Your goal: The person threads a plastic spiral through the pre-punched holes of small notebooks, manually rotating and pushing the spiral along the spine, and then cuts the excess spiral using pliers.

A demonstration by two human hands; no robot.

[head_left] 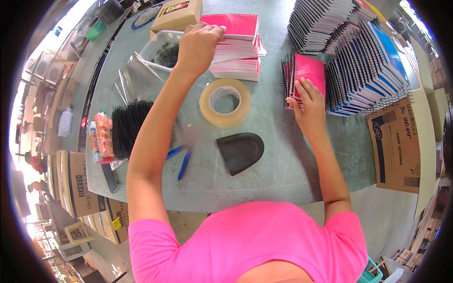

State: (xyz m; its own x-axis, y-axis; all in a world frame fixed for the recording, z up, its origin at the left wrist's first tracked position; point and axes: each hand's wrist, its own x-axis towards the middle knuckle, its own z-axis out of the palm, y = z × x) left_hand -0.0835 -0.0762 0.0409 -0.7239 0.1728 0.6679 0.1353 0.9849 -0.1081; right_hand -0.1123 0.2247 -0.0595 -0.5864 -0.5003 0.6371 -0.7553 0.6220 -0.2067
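My left hand [200, 47] is closed, its fingertips pinching the left edge of the top red-covered notebook [238, 24], which has no coil visible. Beneath it rises a stack of page blocks [236, 68]. On the right, my right hand [309, 101] lies with its fingers stretched over a red spiral notebook [311, 68], the thumb beside its black coil edge. That notebook tops a small pile. Between the hands sits a wide roll of clear tape [205, 104]. Closer to me lies a black, round-ended flat piece [240, 152] whose kind I cannot tell.
Spiral notebooks [365, 66] stand in leaning stacks at right, beside a cardboard carton [396, 141]. At left are black coils [130, 125], a clear plastic tub [165, 35] of coils, blue pens [184, 165] and a red packet [104, 132]. A brown box [177, 16] stands at the back.
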